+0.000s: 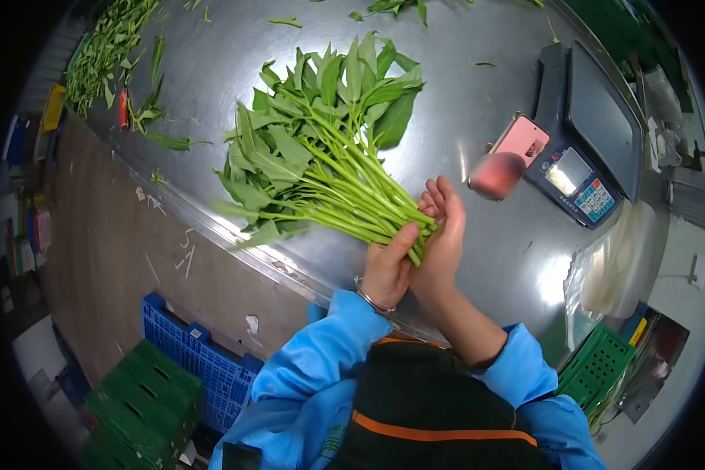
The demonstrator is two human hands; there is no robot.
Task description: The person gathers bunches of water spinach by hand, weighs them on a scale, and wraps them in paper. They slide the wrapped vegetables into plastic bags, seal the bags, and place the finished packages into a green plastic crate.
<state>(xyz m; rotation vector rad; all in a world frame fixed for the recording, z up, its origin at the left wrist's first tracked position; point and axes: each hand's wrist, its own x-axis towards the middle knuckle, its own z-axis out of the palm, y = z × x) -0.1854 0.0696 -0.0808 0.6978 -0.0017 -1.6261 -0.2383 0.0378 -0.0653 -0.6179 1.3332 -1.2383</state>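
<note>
A bunch of water spinach, with broad green leaves and long pale stems, is held over the steel table, leaves pointing away and to the left. My left hand, with a bracelet at the wrist, is closed round the lower stems, its thumb lying across them. Against the cut ends rests the palm of my right hand. Its fingers are stretched upward beside the stems rather than wrapped round them. Part of the stem ends is hidden between both hands.
On the right stand a digital scale, a pink phone and a clear plastic bag. Loose greens lie at far left near a red object. Green crates and a blue crate are below the table.
</note>
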